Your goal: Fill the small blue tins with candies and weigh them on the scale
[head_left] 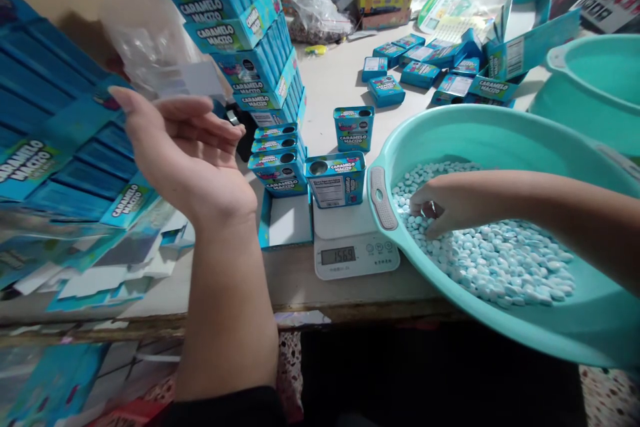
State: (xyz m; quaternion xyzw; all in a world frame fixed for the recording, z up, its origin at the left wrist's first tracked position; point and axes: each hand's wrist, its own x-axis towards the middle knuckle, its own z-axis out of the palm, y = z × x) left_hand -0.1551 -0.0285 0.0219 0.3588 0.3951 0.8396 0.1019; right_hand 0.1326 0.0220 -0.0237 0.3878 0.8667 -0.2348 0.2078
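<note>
My left hand (193, 153) is raised, palm up, with thumb and fingers apart and nothing in it. It hovers left of an open tray (290, 223) that holds several small blue candy boxes (277, 173). My right hand (440, 207) reaches into a turquoise basin (500, 120), its curled fingers gripping among pale blue and white candies (510, 260). Between the hands, a blue candy box (334, 181) with a round hole in its top stands upright on a white kitchen scale (357, 259). The display shows digits like 1569. Another candy box (354, 130) stands behind it.
Tall stacks of packed blue boxes (250, 33) rise behind my left hand, with more packs (60, 127) at far left. Loose small boxes (420, 73) lie at the back beside an open carton (525, 47). A second turquoise tub (600, 80) stands at right. Flattened cardboard (110, 273) lies at left.
</note>
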